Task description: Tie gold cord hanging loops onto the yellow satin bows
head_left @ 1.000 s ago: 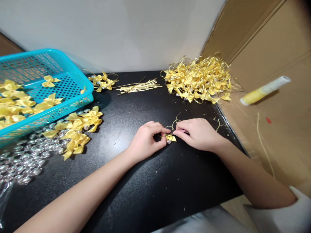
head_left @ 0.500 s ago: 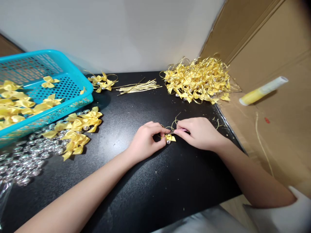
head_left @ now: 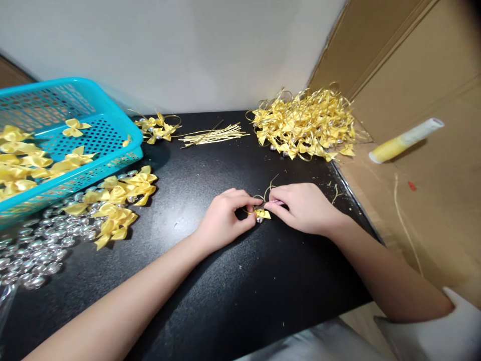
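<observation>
The black speckled tabletop (head_left: 233, 281) holds a blue plastic basket (head_left: 112, 135) at its left edge and a big heap of yellow ribbon bows (head_left: 306, 125) at its far right corner. Near the right edge, the left hand (head_left: 225, 218) and right hand (head_left: 306, 208) each pinch one small yellow ribbon bow with thin gold wire (head_left: 263, 213) in a closed grip.
</observation>
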`<state>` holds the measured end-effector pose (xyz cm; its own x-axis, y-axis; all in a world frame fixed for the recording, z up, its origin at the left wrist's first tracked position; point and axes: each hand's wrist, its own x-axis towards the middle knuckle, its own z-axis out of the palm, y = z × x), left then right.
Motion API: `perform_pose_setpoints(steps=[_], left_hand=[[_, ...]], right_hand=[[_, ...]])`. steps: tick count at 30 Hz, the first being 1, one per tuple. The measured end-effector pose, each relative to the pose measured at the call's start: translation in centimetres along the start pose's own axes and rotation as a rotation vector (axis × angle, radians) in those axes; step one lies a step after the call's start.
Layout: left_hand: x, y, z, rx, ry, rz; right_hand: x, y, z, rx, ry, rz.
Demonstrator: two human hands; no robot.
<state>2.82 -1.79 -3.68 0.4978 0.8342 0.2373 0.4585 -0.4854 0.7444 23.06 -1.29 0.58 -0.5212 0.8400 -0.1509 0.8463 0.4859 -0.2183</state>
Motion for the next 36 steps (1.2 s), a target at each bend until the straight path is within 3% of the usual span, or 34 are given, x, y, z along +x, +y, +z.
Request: perform_pose_setpoints(steps=[7,11,16,24,32,36], left_hand=[[-0.1,0.2,-0.2,-0.008,0.015,0.009],[-0.2,0.3,-0.5,-0.012,0.095,-0.034],[0.2,0.1,-1.0,0.174,0.19,-0.134],[0.8,0.6,-1.5,0.233,-0.017,-0.244],[0.3,0.6,-1.0,0.178,0.033,-0.208],[0.5,1.0,-1.8,0.182,-0.009,-0.071]], right_hand=[[-0.1,-0.2,-0.4,-0.032,-0.009,0.017],[-0.2,-0.3,-0.5,-0.033,-0.012,0.012],[-0.2,-0.1,-0.6,-0.028,-0.002,0.019],[-0.5,-0.3,-0.8,-0.043,-0.014,0.042],[-1.0,-0.4,-1.1,-0.019,-0.034,0.033],[-1.3,-0.4,-1.3,-0.018,-0.034,0.014]])
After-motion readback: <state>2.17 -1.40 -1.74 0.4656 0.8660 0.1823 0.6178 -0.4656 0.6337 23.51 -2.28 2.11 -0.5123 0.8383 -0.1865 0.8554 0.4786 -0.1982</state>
